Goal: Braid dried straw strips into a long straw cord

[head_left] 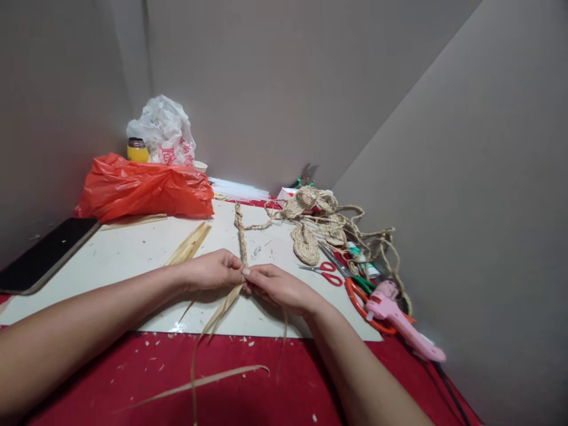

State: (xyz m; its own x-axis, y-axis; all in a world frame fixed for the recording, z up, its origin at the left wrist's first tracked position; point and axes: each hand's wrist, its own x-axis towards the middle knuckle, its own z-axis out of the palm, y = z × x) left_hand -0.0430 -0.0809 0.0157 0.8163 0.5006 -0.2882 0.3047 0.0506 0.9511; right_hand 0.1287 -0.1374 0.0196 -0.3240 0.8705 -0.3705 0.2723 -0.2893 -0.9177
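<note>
A straw-coloured braid (242,239) runs away from me over the white board (146,248), and both my hands meet at its near end. My left hand (217,269) pinches the braid from the left. From the right, my right hand (277,287) closes on the same spot, thumb near the left fingertips. Loose flat strands (226,307) trail from between the hands toward me and over the board's near edge. Beyond my left hand lies a bundle of dried leaf strips (190,241). The exact crossing of strands is hidden by my fingers.
Right of the board's middle are coiled woven pieces (305,244), red-handled scissors (329,274) and a pink glue gun (402,319). An orange plastic bag (146,189), a white bag (164,127) and a yellow jar (137,151) stand back left, a phone (42,251) at far left. Grey walls enclose the table.
</note>
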